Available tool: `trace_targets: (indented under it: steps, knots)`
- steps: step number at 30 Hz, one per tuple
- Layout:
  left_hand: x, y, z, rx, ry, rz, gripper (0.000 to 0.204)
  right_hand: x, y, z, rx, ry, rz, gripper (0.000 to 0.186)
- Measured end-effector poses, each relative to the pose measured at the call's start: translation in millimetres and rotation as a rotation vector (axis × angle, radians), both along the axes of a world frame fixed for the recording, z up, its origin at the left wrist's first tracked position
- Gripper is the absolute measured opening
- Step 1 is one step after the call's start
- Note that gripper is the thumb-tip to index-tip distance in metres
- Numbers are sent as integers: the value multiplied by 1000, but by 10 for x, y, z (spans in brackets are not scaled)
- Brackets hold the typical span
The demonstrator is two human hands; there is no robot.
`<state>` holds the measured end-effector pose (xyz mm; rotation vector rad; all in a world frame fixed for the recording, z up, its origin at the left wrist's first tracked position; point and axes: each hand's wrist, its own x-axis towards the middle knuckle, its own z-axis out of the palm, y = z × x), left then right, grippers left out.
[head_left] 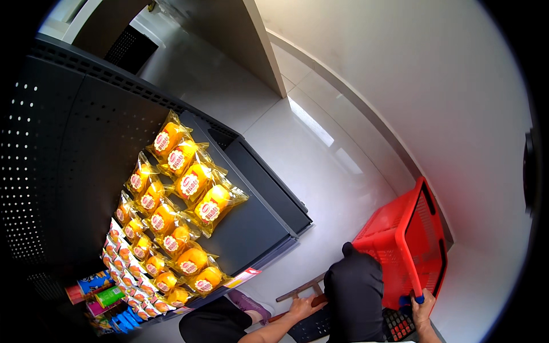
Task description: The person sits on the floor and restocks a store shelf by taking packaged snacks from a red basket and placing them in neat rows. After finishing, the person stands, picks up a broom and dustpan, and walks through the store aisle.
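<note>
My right hand (423, 309) is closed around the blue-gripped handle at the near edge of a red plastic shopping basket (377, 226). The basket is tilted, its opening turned toward the right wall. At the lower middle, my left hand (304, 307) has its fingers around a brown bar (319, 300), part of a frame low by my legs; the rest of the frame is partly hidden. My dark-clothed knee (354, 294) stands between the two hands, against the basket's side. On the shelf to the left lie rows of yellow wrapped cakes (193, 182), apart from both hands.
The dark metal shelf (251, 214) has a perforated back and a protruding corner. Small white packets (128, 268) and colourful packages (108, 295) fill its near left end. A pale wall (457, 103) curves along the right, and a panel (251, 51) stands beyond the shelf.
</note>
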<state>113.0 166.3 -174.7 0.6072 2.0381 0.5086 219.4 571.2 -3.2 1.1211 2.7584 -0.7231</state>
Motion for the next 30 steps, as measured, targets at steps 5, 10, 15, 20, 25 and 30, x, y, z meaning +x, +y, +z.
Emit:
trace_targets:
  steps: [5, 10, 15, 20, 25, 30]
  knots:
    - [-25, 35, 35, -3, 1, 78, 65, -89, 48, 77, -6, -16, 1, 20]
    - [18, 25, -59, -28, -10, 91, 67, -61, 85, 2, -21, -7, 29, 28]
    - [-36, 77, 22, -27, 35, 79, 68, -36, -2, 7, -36, -39, 47, 25]
    - [-49, 106, 68, -34, 68, 90, 64, -73, 76, 55, -48, -69, 27, 20]
    - [-134, 177, 224, -173, -137, 162, 72, -59, 267, 62, -53, -70, -16, 17]
    - [-253, 222, 710, -303, -468, 253, 75, -60, 123, 70, -67, -49, 48, 18]
